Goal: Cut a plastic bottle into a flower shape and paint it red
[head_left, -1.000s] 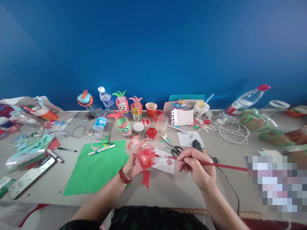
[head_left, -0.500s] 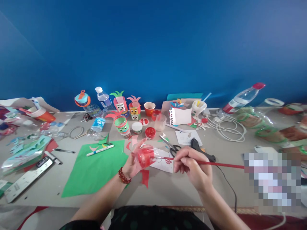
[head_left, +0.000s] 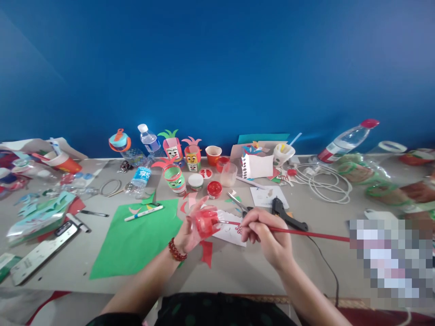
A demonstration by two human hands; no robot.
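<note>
A clear plastic cup (head_left: 205, 225) with red paint on it rests in my left hand (head_left: 189, 233), whose fingers curl around its far side. Between the fingers of my right hand (head_left: 267, 235) is a long red paintbrush (head_left: 312, 234). Its bristle end meets the painted wall of the cup. Beyond the cup stands an open jar of red paint (head_left: 214, 189). White paper with a red knot pattern (head_left: 229, 232) lies partly hidden under the hands. Scissors (head_left: 239, 203) lie behind my right hand, their handles mostly covered.
A green sheet (head_left: 136, 244) with a marker (head_left: 143, 213) spreads on the left. Decorated cups (head_left: 175, 179) and bottles (head_left: 148, 138) stand along the back. A black glue gun (head_left: 288, 215) lies right of my right hand, its cord trailing forward. Coiled white cable (head_left: 328, 185) sits farther right.
My right hand has shifted slightly left with the paintbrush, covering more of the scissors. My left hand still holds the cup. The whole view has shifted a little.
</note>
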